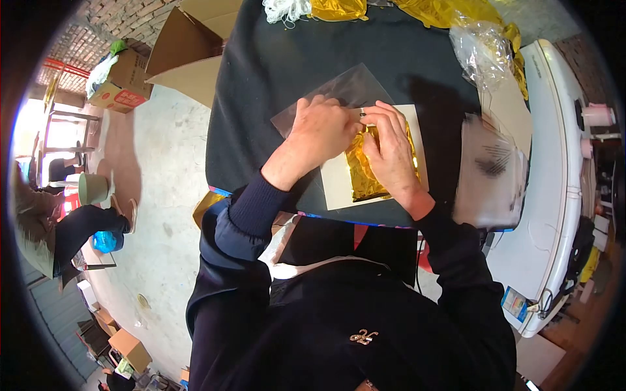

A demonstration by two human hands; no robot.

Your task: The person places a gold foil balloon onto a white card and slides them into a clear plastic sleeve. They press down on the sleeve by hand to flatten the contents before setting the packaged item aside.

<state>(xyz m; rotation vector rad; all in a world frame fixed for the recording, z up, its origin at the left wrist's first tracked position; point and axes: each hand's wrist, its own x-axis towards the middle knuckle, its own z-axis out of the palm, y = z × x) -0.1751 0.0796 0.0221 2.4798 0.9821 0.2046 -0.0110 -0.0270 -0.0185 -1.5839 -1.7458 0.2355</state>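
A crumpled gold foil sheet (366, 174) lies over a cream card (336, 190) near the front edge of the black-covered table. Beyond the card, a clear plastic sleeve (355, 83) lies at a slant, partly under my left hand (321, 130). That hand's fingers are curled closed at the card's upper edge, their tips hidden. My right hand (395, 155) rests over the foil with bent fingers, its thumb on the foil. Its fingertips meet the left hand beside a tiny dark object (362, 113) too small to name. What either hand pinches is hidden.
A stack of clear plastic sleeves (489, 173) lies at the table's right side. Crinkled clear plastic (481, 49), gold foil (427, 12) and white string (287, 9) lie along the far edge. An open cardboard box (186, 49) stands left; a seated person (85, 228) is farther left.
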